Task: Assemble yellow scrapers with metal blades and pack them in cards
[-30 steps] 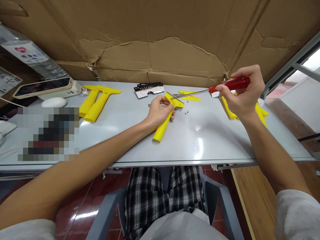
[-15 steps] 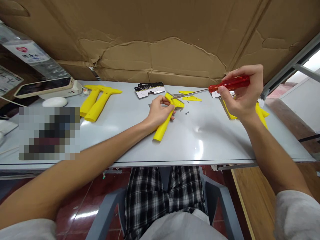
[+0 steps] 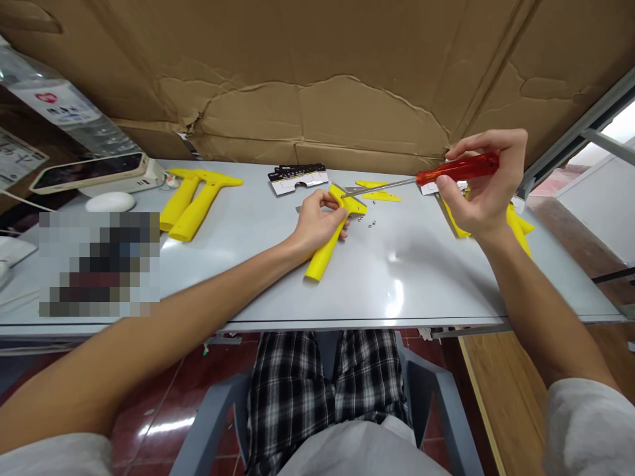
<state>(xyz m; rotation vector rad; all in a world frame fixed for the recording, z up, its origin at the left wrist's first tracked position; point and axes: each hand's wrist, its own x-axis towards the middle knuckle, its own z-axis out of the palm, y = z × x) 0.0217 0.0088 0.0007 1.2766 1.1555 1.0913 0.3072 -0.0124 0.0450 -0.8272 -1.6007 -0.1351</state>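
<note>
My left hand (image 3: 320, 221) is closed around a yellow T-shaped scraper handle (image 3: 325, 254), which lies slanted on the table with its head pointing away from me. In my right hand (image 3: 489, 182) is a screwdriver (image 3: 459, 170) with a clear red handle and a long metal shaft. The shaft slopes down to the left, and its tip meets the scraper's head. Just right of that head, several small screws (image 3: 371, 225) lie loose. Flat yellow strips (image 3: 381, 196) rest behind them. Part of the scraper is hidden under my left fingers.
Two yellow scraper handles (image 3: 198, 205) lie on the left. More yellow pieces (image 3: 518, 228) are partly hidden behind my right wrist. Black-and-white cards (image 3: 297, 178) sit near the cardboard wall (image 3: 317, 79). A phone (image 3: 89, 173), a white mouse (image 3: 110, 202) and a plastic bottle (image 3: 69, 109) occupy the left end.
My right hand and the screwdriver handle have shifted very slightly to the right. The tip stays at the scraper's head, and my left hand keeps its hold.
</note>
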